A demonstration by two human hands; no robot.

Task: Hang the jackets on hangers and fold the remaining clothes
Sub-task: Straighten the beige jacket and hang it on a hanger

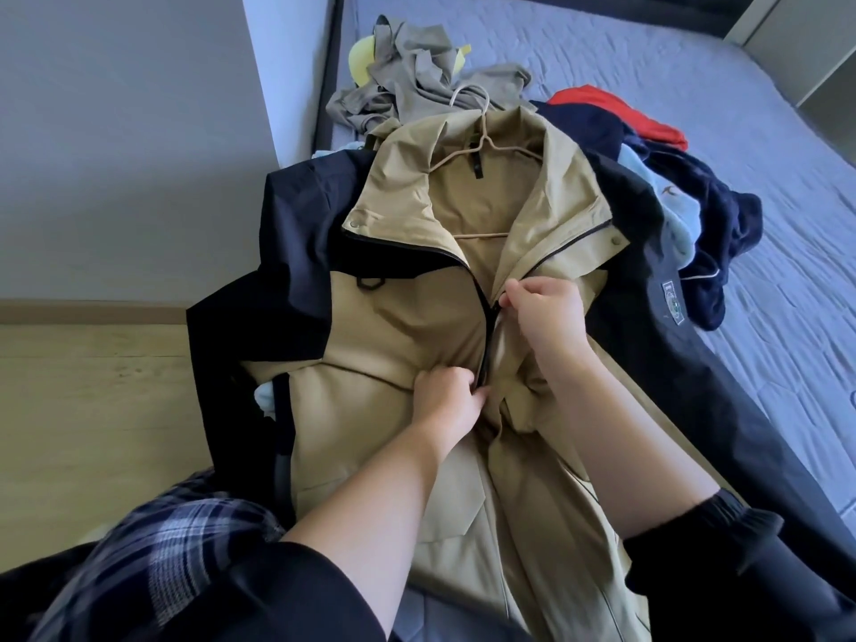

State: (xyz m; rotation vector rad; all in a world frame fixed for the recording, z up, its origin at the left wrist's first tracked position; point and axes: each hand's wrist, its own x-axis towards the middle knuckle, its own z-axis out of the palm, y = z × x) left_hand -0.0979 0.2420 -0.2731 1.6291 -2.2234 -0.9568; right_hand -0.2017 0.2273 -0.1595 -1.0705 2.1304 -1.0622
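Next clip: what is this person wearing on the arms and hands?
Both arms wear black sleeves: the left sleeve loose, the right sleeve ending in a gathered cuff. Forearms bare. Left hand and right hand show no gloves, rings or watch.

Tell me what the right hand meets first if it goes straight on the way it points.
From the right hand, probably the hanger bar across the tan jacket's open neck, though depth is unclear.
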